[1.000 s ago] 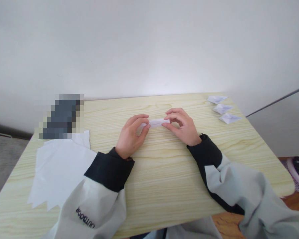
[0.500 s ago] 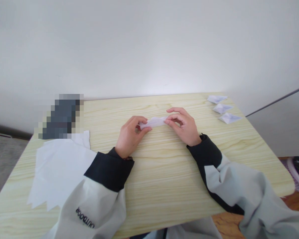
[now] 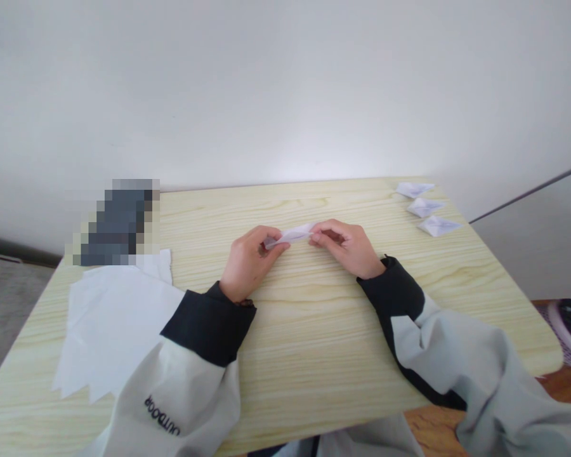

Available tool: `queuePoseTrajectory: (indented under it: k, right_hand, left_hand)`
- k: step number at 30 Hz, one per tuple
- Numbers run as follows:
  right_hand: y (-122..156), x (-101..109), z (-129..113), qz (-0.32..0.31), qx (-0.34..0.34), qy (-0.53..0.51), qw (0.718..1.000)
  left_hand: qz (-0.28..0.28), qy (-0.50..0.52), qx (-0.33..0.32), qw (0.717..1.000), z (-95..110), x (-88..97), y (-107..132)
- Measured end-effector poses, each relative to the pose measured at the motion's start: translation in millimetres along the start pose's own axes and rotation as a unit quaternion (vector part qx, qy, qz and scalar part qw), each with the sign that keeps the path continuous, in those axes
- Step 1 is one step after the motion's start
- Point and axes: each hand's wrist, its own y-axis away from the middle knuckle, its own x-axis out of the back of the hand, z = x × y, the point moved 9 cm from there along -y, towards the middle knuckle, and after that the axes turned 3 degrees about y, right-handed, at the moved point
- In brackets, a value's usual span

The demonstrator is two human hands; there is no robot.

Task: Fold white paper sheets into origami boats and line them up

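Note:
A narrow folded white paper (image 3: 295, 235) is held between my two hands above the middle of the table. My left hand (image 3: 251, 259) pinches its left end between thumb and fingers. At the right end, my right hand (image 3: 346, 246) grips the paper with thumb and fingertips, the fingers drawn together. The tips of the paper are partly hidden by my fingers. Three folded paper boats (image 3: 438, 225) stand in a row near the table's far right corner, apart from my right hand.
Several white paper sheets (image 3: 118, 324) lie at the left, partly under my left sleeve. Behind them is a dark pixelated object (image 3: 117, 222). A white wall (image 3: 285, 95) borders the wood-grain table's (image 3: 304, 355) far edge. A pinkish basket (image 3: 564, 333) stands beyond the right edge.
The fingers of my right hand have closed down onto the paper's right end; before, its index finger was raised. The paper looks narrower now. My left hand has barely moved.

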Motion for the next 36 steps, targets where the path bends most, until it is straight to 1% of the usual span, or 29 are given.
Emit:
queuePoseTrajectory:
  k: [3, 8, 10, 12, 15, 17, 20, 24, 27, 29, 31, 36]
  right_hand:
    - [0.8, -1.3, 5.0, -0.002, -0.029, -0.014, 0.999]
    - [1.4, 2.9, 8.0, 0.034, -0.034, -0.055, 0.997]
    - [1.8, 4.1, 11.0, 0.046, -0.041, -0.087, 0.994]
    - [2.1, 3.0, 13.3, 0.044, -0.048, -0.111, 0.992]
    - [1.9, 0.1, 11.5, 0.026, -0.044, -0.105, 0.993]
    - [1.6, 0.3, 7.0, 0.023, -0.029, -0.075, 0.996]
    - [1.7, 4.0, -1.3, 0.040, 0.003, -0.027, 0.999]
    - [3.0, 8.0, -10.6, 0.059, 0.041, 0.004, 0.997]
    - [5.1, 7.1, -27.4, 0.049, 0.117, 0.046, 0.991]
    - [7.6, 4.8, -39.7, 0.036, 0.175, 0.066, 0.982]
    - [9.5, 2.1, -47.4, 0.022, 0.210, 0.076, 0.974]
    - [11.0, -1.0, -52.7, 0.010, 0.233, 0.094, 0.968]
  left_hand:
    - [0.003, 0.009, 0.027, 1.000, -5.6, 0.2, 0.5]
    - [-0.001, 0.086, 0.064, 0.994, -12.2, -2.1, 2.0]
    - [-0.017, 0.086, 0.063, 0.994, -9.9, -4.3, 2.5]
    - [-0.043, 0.079, 0.058, 0.994, -6.2, -7.6, 3.0]
    - [-0.086, 0.075, 0.053, 0.992, -2.1, -13.4, 4.3]
    - [-0.105, 0.065, 0.063, 0.990, -3.2, -16.2, 5.4]
    - [-0.125, 0.071, 0.082, 0.986, -5.8, -20.1, 7.4]
    - [-0.155, 0.156, 0.096, 0.971, -2.3, -24.9, 9.0]
    - [-0.175, 0.179, 0.097, 0.963, 1.6, -26.3, 9.0]
    - [-0.175, 0.164, 0.085, 0.967, 3.7, -25.1, 7.7]
    - [-0.167, 0.151, 0.079, 0.971, 3.6, -23.7, 6.5]
    - [-0.164, 0.131, 0.103, 0.972, -2.7, -24.7, 6.9]
